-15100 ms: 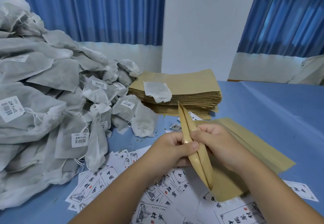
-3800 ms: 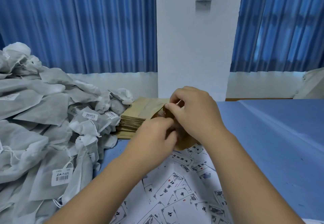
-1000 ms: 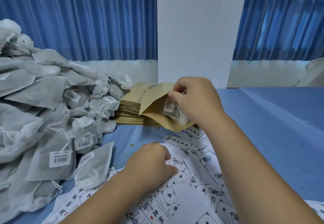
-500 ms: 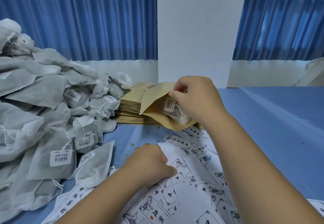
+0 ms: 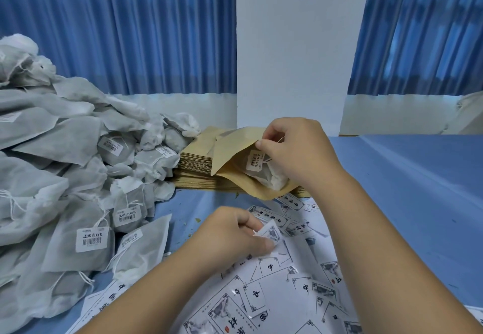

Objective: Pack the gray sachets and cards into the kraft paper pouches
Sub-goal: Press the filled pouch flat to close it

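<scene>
My right hand (image 5: 295, 155) pinches the upper lip of an open kraft paper pouch (image 5: 232, 150), held above the table's middle. Inside its mouth lies a gray sachet (image 5: 264, 174) with a white barcode label. Lower down, my left hand (image 5: 230, 237) pinches a small white card (image 5: 271, 233) by its corner, lifting it off the loose spread of printed cards (image 5: 274, 294) on the blue table. The pouch's far end is hidden behind my right hand.
A large heap of gray sachets (image 5: 65, 176) fills the left side. A stack of flat kraft pouches (image 5: 198, 161) lies behind the held pouch. The blue table (image 5: 405, 190) stretches to the right. Blue curtains and a white pillar stand behind.
My left hand has closed its fingers on one card and raised its corner off the pile. The right hand keeps the pouch open, nearly still.
</scene>
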`<state>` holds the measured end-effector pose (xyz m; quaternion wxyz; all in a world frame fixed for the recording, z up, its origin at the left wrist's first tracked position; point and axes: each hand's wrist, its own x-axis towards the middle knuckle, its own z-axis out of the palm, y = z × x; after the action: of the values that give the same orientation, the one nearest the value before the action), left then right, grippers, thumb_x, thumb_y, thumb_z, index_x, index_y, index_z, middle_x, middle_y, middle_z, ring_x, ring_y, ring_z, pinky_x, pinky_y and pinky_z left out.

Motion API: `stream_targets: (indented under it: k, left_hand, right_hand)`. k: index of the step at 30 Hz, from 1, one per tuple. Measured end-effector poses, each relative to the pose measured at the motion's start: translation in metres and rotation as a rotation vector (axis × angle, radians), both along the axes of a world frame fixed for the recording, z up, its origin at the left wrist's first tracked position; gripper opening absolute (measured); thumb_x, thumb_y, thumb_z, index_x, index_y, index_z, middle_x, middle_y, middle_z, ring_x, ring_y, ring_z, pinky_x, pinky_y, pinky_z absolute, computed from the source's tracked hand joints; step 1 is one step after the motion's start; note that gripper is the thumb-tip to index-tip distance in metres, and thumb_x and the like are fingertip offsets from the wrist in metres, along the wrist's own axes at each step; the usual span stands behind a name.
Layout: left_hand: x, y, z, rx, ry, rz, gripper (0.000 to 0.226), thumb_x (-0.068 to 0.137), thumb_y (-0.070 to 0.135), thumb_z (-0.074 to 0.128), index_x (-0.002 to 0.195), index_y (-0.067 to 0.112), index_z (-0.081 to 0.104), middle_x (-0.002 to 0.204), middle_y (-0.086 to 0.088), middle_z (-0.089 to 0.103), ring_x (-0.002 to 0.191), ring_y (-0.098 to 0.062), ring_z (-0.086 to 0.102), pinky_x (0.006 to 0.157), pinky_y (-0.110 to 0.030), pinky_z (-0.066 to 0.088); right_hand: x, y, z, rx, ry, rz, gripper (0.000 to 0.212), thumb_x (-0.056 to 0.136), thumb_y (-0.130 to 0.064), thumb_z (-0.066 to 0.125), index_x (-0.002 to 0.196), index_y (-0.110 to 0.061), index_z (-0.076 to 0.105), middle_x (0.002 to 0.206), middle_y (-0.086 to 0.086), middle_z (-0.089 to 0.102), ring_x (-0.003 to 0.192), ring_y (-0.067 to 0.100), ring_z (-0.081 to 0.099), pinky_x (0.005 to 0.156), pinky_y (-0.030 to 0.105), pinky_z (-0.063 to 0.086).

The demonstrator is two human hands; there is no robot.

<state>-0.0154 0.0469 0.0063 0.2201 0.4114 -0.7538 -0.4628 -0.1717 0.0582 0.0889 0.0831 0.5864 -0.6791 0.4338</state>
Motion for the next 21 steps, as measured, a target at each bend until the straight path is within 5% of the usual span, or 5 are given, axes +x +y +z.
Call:
stream_targets:
  k: [4,8,12,16,21]
  left_hand:
    - [0.000,0.000,0.004,-0.220,0.040,0.105,0.014,0.079,0.027,0.078,0.073,0.021,0.066,0.060,0.012,0.056,0.048,0.000,0.047,0.048,-0.015,0.038]
    - [0.005,0.009,0.013,-0.744,-0.002,0.147,0.013,0.089,0.032,0.059,0.079,0.028,0.053,0.072,0.011,0.055,0.066,-0.006,0.050,0.058,-0.029,0.042]
    - [0.009,0.016,0.029,-1.238,-0.067,0.062,0.007,0.082,0.010,0.063,0.084,0.016,0.060,0.073,0.005,0.058,0.064,-0.020,0.057,0.052,-0.031,0.043]
    - [0.000,0.013,0.044,-1.314,-0.102,0.060,0.005,0.080,0.013,0.064,0.082,0.012,0.060,0.063,0.002,0.056,0.051,-0.023,0.053,0.040,-0.029,0.037]
    - [-0.034,-0.014,0.055,-1.333,-0.624,-0.023,0.023,0.096,0.023,0.045,0.119,0.017,0.046,0.088,-0.001,0.062,0.076,-0.026,0.064,0.055,-0.031,0.035]
  right_hand:
    - [0.000,0.002,0.002,0.015,-0.018,0.009,0.014,0.080,-0.032,0.070,0.069,-0.026,0.065,0.072,-0.014,0.063,0.075,0.009,0.060,0.071,0.036,0.054]
    - [0.000,0.003,0.002,0.022,-0.017,0.013,0.014,0.080,-0.032,0.070,0.069,-0.026,0.065,0.070,-0.014,0.063,0.074,0.009,0.060,0.071,0.037,0.054]
    - [0.002,0.004,0.004,0.030,-0.021,0.037,0.013,0.081,-0.032,0.069,0.071,-0.026,0.066,0.074,-0.013,0.063,0.075,0.010,0.061,0.072,0.037,0.054]
    - [0.006,0.006,0.006,0.008,-0.005,0.044,0.013,0.082,-0.033,0.069,0.071,-0.025,0.065,0.074,-0.012,0.063,0.076,0.011,0.059,0.071,0.035,0.053]
    - [0.008,0.009,0.014,-0.021,0.054,0.018,0.017,0.084,-0.034,0.065,0.069,-0.028,0.060,0.076,-0.011,0.062,0.078,0.013,0.057,0.065,0.029,0.044]
